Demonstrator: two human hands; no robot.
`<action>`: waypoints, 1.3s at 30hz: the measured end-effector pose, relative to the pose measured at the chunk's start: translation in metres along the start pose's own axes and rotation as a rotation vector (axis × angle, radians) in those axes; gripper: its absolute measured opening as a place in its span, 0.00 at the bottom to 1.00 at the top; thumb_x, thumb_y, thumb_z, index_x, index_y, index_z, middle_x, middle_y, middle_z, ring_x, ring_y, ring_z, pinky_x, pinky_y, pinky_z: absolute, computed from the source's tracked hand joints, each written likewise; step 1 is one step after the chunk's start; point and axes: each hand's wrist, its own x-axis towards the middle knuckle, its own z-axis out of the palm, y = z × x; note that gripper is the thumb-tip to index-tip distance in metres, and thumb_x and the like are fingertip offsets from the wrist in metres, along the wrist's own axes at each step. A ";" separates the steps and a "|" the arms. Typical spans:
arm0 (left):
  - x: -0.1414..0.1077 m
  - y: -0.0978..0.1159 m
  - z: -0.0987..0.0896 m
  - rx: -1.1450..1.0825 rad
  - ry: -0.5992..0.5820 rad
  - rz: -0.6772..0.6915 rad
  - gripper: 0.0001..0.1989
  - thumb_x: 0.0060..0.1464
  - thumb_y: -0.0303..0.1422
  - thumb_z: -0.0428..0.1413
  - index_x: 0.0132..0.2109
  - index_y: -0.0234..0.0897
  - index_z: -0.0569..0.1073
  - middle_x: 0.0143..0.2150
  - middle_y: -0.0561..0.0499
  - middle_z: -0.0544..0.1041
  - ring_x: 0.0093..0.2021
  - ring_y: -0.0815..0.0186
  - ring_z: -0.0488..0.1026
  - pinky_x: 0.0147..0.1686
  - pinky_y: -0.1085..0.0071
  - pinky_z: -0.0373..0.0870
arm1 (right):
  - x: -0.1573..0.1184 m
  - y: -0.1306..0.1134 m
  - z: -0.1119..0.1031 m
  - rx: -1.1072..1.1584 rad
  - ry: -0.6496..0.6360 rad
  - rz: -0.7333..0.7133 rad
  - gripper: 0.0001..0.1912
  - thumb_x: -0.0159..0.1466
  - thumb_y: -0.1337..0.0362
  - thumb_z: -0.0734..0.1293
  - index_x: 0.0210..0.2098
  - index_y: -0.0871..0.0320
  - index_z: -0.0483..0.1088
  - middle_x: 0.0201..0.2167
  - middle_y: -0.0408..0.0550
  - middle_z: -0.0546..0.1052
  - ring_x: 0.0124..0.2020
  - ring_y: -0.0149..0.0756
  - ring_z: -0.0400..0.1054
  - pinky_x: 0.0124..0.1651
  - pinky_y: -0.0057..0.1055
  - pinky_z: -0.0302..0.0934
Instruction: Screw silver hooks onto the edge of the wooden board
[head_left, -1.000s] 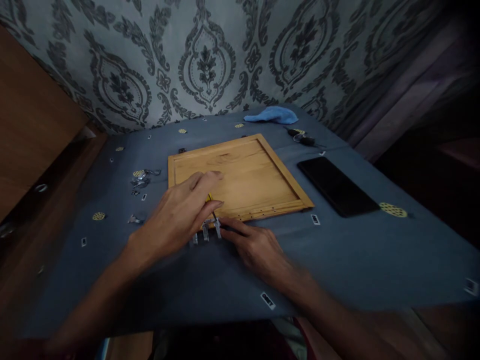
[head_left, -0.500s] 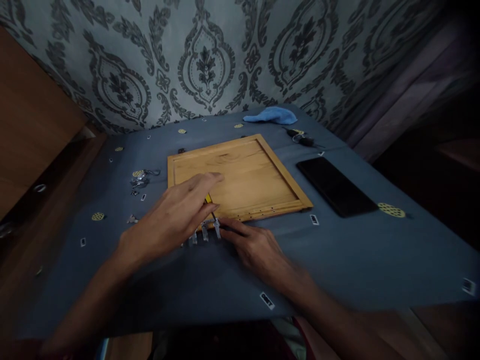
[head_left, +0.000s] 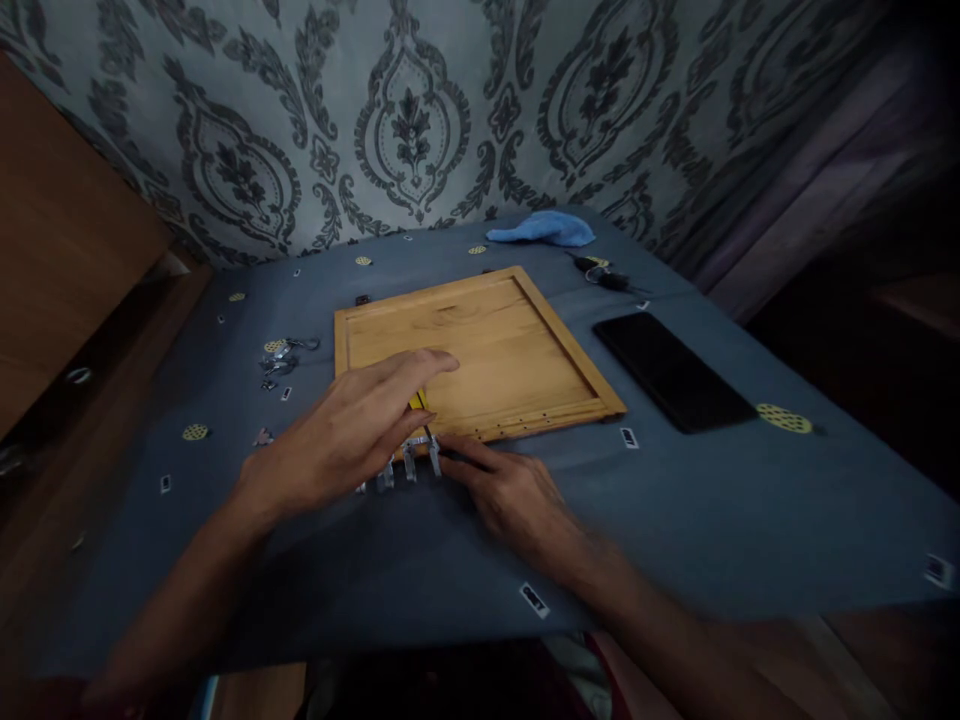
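Observation:
A framed wooden board [head_left: 472, 350] lies flat on the cloth-covered table, with a row of small holes along its near edge. My left hand [head_left: 341, 425] is closed round the yellow handle of a screwdriver [head_left: 418, 400], partly hidden by the fingers. Its thin shaft slants down to a metal hook [head_left: 434, 458] at the board's near edge. From the right, my right hand [head_left: 510, 490] steadies that hook with its fingertips. More metal hooks [head_left: 409, 464] stick out along the same edge to the left, some partly behind my left hand.
Loose metal hooks [head_left: 281, 358] lie left of the board. A black phone [head_left: 675, 372] is on the right. Behind it lies a dark tool-like object [head_left: 600, 273], and a blue cloth [head_left: 544, 230] is at the back by the patterned wall [head_left: 412, 110].
My left hand's upper fingers have shifted slightly to the right over the screwdriver handle. My right hand, the hook and the board look the same.

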 end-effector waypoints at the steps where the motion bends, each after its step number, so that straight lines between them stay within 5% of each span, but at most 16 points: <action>1: 0.001 0.001 0.000 -0.014 -0.003 -0.019 0.19 0.69 0.27 0.52 0.65 0.39 0.64 0.59 0.45 0.76 0.59 0.60 0.75 0.57 0.65 0.73 | 0.000 0.000 0.001 -0.003 -0.002 -0.003 0.29 0.63 0.81 0.65 0.58 0.53 0.78 0.59 0.52 0.80 0.46 0.43 0.82 0.46 0.34 0.77; 9: 0.011 0.022 0.027 -0.678 0.209 -0.302 0.13 0.72 0.39 0.49 0.55 0.39 0.71 0.37 0.52 0.71 0.37 0.66 0.71 0.40 0.70 0.70 | -0.001 0.000 0.002 -0.003 -0.019 0.009 0.29 0.61 0.81 0.65 0.57 0.53 0.78 0.60 0.53 0.79 0.47 0.43 0.82 0.45 0.33 0.77; 15: 0.027 0.022 0.052 -1.042 0.413 -0.337 0.17 0.69 0.47 0.53 0.40 0.38 0.73 0.25 0.58 0.59 0.25 0.71 0.56 0.25 0.72 0.56 | 0.001 -0.001 -0.001 -0.001 -0.047 0.030 0.29 0.62 0.80 0.64 0.57 0.52 0.78 0.61 0.51 0.78 0.47 0.42 0.81 0.46 0.32 0.76; 25: 0.046 0.022 0.054 -1.200 0.562 -0.393 0.22 0.63 0.51 0.60 0.30 0.38 0.70 0.16 0.64 0.51 0.17 0.75 0.45 0.17 0.75 0.47 | 0.002 -0.003 -0.003 -0.031 -0.068 0.046 0.30 0.63 0.80 0.63 0.58 0.50 0.78 0.62 0.47 0.78 0.46 0.38 0.81 0.46 0.30 0.75; 39: 0.050 0.015 0.054 -1.234 0.527 -0.361 0.21 0.59 0.49 0.62 0.30 0.39 0.69 0.15 0.65 0.54 0.15 0.76 0.48 0.16 0.78 0.50 | 0.000 0.000 0.000 -0.018 -0.023 0.013 0.27 0.63 0.79 0.64 0.56 0.52 0.79 0.60 0.50 0.79 0.45 0.40 0.82 0.45 0.32 0.76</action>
